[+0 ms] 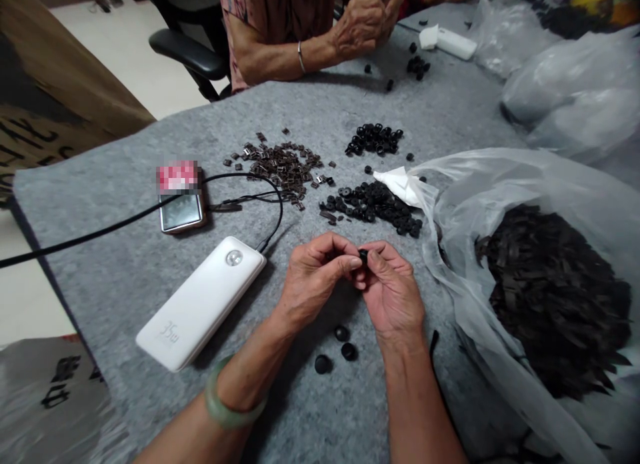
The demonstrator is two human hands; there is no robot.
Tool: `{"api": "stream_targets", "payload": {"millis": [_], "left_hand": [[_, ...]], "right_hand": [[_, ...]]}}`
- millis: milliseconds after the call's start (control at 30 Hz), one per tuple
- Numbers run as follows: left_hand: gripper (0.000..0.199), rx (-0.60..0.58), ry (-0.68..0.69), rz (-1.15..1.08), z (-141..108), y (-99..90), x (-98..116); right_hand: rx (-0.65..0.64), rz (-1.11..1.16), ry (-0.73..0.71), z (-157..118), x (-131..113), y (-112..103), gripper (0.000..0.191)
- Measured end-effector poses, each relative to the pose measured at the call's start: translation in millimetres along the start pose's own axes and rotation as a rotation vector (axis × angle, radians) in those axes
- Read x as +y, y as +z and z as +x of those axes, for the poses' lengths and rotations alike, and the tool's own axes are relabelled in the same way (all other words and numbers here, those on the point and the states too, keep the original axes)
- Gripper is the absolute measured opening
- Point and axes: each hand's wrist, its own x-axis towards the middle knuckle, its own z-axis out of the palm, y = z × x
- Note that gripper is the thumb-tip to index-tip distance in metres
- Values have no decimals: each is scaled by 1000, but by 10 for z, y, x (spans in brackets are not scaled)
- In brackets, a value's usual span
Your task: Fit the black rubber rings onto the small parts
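Observation:
My left hand (pixel 313 274) and my right hand (pixel 393 287) meet over the grey cloth. Between their fingertips is a small round black part (pixel 363 256), pinched from both sides. Three round black pieces, one of them a black cap (pixel 323 364), lie on the cloth below my hands. Beyond my fingers are a pile of black discs (pixel 380 205), a pile of black rings (pixel 375 139) and a heap of small brown metal pieces (pixel 285 167).
A white power bank (pixel 203 304) with a black cable lies left, near a small device (pixel 183 212). An open plastic bag of dark strips (pixel 557 297) stands right. Another person's hands (pixel 365 24) are across the grey table (pixel 110 251).

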Motion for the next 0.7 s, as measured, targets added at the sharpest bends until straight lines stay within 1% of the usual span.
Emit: {"api": "stream_targets", "payload": {"millis": [300,467,567,700], "left_hand": [[13,24,-32,57,-14,1,8],[24,49,17,133,-32,33,10],[25,58,59,175,-40,41,0],[26,61,42,202,-44,33,-8]], "right_hand": [[48,-48,-41,-5,35,42,42],[75,-62,-85,-7,67,62,42],[86,-44,-83,-11,79,75,41],[101,-49,-96,-12,84,87,39]]}}
